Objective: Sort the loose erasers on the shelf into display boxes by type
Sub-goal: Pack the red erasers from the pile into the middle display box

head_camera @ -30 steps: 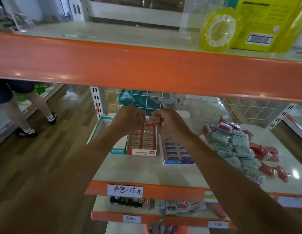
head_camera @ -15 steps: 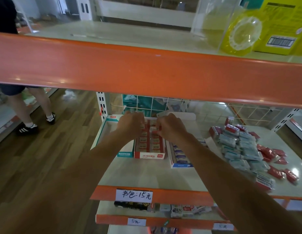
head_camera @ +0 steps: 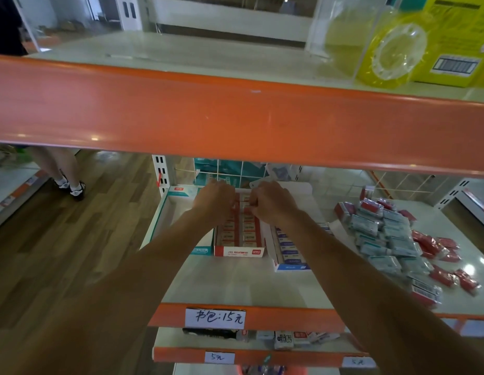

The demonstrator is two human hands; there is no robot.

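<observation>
Pressing small erasers into the red-and-white cardboard display box (head_camera: 239,240) near the shelf's (head_camera: 235,282) left edge, keeping rows tidy; left hand (head_camera: 215,200) and right hand (head_camera: 270,203) curled, contents hidden.

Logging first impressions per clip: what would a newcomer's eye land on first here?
Probably the broad orange shelf edge across the top of the view. Below it, the left hand and right hand meet over the back of the red display box, which is filled with rows of erasers. To the right lies an unsorted pile of loose erasers, grey-green and red, spread on the shelf.
</observation>
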